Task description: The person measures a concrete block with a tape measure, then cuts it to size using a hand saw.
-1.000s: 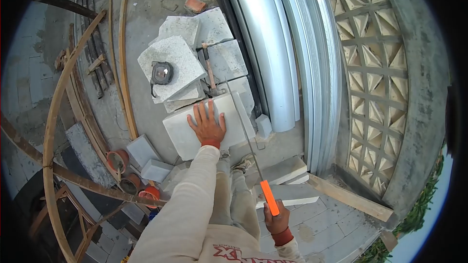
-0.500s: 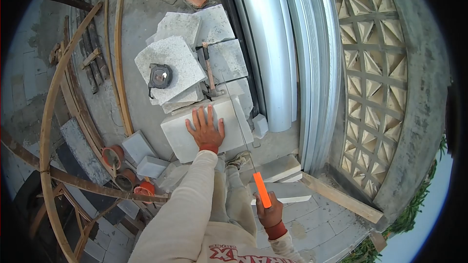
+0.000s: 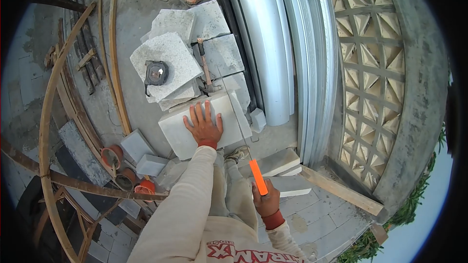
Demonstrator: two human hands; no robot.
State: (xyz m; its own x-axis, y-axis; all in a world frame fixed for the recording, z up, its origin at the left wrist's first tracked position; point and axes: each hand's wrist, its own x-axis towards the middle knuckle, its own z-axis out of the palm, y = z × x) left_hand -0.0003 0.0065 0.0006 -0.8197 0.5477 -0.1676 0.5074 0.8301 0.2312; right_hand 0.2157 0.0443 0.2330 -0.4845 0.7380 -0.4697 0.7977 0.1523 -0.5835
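My left hand [image 3: 203, 124] lies flat with its fingers spread on top of a pale block [image 3: 180, 134]. In my right hand [image 3: 266, 198] is the orange handle of a saw [image 3: 259, 178]. The saw's long thin blade runs up across the block near its right end. Beyond the block, a hammer [image 3: 205, 65] rests on grey slabs. A black tape measure [image 3: 157, 73] sits on a rough pale slab [image 3: 180, 61] to the left of the hammer.
Long silvery metal panels [image 3: 263, 44] stand on the right, beside a patterned block wall [image 3: 373, 78]. Orange buckets [image 3: 112, 157] and curved wooden strips [image 3: 48, 117] are at the left. A wooden plank [image 3: 341, 190] lies at the lower right.
My right hand and the saw have moved slightly up and forward along the block. My left hand stays on the block. The whole view has shifted a little.
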